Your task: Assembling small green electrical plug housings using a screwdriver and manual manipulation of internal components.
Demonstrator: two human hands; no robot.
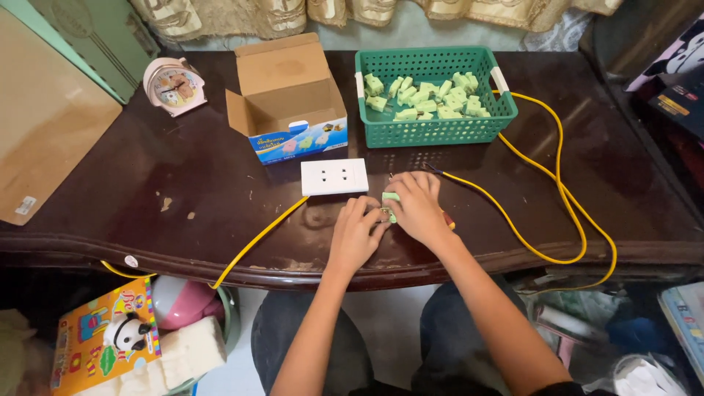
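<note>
On the dark wooden worktop [183, 191], near its front edge, both hands meet over a small pale green plastic part [390, 198]. The right hand [416, 209] lies over the part with its fingers curled down and closed about it; only the upper end of the part shows past the knuckles. The left hand [355, 233] comes in from the near side, its fingers bent and its fingertips pressed against the part's lower left edge, where a small metal piece shows; what that piece is cannot be made out. A red object [449, 219] shows just beside the right wrist, mostly hidden.

Just beyond the hands lies a white double socket plate [334, 177], flat on the worktop. A yellow cable [257, 236] runs from the plate's left side toward the front edge and drops over it. A second yellow cable [561, 192] starts near the right hand, loops out to the right and passes up beside the basket.

Behind the socket plate stands a green plastic basket [440, 132] holding many pale green parts [429, 99] of the same kind. To its left sits an open cardboard box [286, 99], flaps up, its inside not visible. Further left, a pink alarm clock [174, 86] stands near the back edge.

Below the worktop, at the left, a colourful picture book [92, 341] and a pink and white ball [176, 301] are in view.
</note>
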